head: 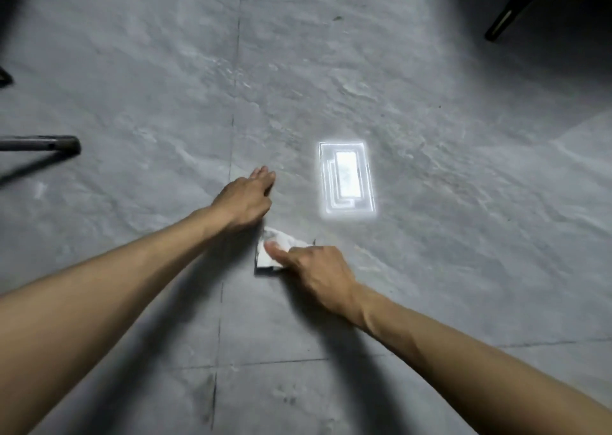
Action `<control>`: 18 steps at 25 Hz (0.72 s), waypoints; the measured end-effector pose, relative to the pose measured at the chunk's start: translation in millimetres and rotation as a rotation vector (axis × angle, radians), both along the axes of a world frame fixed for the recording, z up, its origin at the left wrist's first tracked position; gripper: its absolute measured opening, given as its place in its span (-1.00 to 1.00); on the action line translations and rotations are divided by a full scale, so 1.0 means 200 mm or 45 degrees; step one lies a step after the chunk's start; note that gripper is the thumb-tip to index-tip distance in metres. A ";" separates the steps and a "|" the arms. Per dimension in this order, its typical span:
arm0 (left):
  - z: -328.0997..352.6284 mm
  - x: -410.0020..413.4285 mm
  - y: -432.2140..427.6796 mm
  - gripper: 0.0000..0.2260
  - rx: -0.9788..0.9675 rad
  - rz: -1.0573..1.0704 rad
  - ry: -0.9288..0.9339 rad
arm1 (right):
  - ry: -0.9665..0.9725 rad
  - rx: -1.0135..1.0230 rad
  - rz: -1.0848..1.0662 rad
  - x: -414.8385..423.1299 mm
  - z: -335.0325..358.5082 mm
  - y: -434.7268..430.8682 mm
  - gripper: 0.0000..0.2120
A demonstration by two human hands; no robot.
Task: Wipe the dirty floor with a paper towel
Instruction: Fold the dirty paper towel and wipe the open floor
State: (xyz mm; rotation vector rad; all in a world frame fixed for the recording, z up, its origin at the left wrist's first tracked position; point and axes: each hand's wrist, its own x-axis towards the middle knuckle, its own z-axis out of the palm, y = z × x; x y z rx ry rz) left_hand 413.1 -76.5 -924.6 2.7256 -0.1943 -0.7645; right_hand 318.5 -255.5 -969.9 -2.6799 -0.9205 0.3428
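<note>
Grey stone-look tiled floor [132,70], seen from above, with a dark grout line [235,70] running away from the viewer down the middle and a cross joint near the bottom of the view. Both bare forearms reach in from the lower edge. Left hand [246,199] lies palm down on the floor just right of the grout line, fingers [265,174] straight and held together, holding nothing. Right hand [314,269] sits nearer the viewer and slightly to the right, knuckles up. One digit stretches leftward across a folded white paper towel [265,262], and the remaining fingers are bent down over the towel's right edge, pinning it to the tile. The paper towel lies flat on the floor between the two hands, just below the left wrist, greyish smudging on its upper face, its left half exposed. A bright rectangular light reflection [346,179] glares on the tile just beyond and right of the hands. Faint dark specks [288,400] mark the tile near the bottom. A dark furniture leg [516,7] angles in at top right. A grey metal leg [43,143] enters from the left edge and casts a shadow.
</note>
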 end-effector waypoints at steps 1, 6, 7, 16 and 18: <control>0.01 -0.06 0.00 -0.43 -0.017 0.006 -0.022 | 0.014 -0.043 0.227 -0.05 0.02 -0.05 -0.44; 0.01 -0.44 0.06 -0.48 0.136 0.137 -0.079 | -0.152 -0.238 -0.383 0.33 0.15 -0.53 -0.51; 0.01 -0.49 0.10 -0.49 0.187 0.169 -0.053 | -0.142 -0.207 -0.627 0.34 0.15 -0.51 -0.50; 0.01 -0.51 0.16 -0.45 0.266 0.194 0.250 | -0.075 -0.280 -0.042 0.25 0.09 -0.28 -0.42; 0.01 -0.49 0.15 -0.45 0.249 0.188 0.259 | -0.058 -0.236 -0.391 0.19 0.10 -0.21 -0.40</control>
